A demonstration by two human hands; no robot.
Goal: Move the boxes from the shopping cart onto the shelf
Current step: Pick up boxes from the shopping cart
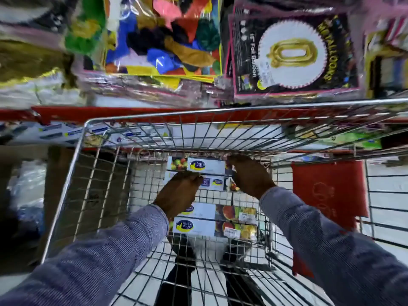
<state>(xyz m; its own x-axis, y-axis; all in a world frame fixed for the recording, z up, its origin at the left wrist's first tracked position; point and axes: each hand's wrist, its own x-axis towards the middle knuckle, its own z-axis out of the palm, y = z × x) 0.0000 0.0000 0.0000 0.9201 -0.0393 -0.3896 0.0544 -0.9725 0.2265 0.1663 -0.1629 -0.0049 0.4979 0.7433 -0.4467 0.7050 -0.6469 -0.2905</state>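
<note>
I look down into a wire shopping cart (66,184) that holds several white boxes with blue-yellow logos and fruit pictures. My left hand (178,193) and my right hand (249,175) reach deep into the cart and clasp the two ends of the farthest box (206,166). A second box (215,183) lies just below it, and two more boxes (198,227) lie nearer to me. The shelf (123,114) with a red edge stands right beyond the cart's front rim.
Packs of coloured balloons (163,40) and a black foil-balloon pack (293,56) fill the shelf top. Similar white boxes (50,133) lie on a lower shelf level at left. A red bag (329,191) hangs at the cart's right side. Tiled floor shows under the cart.
</note>
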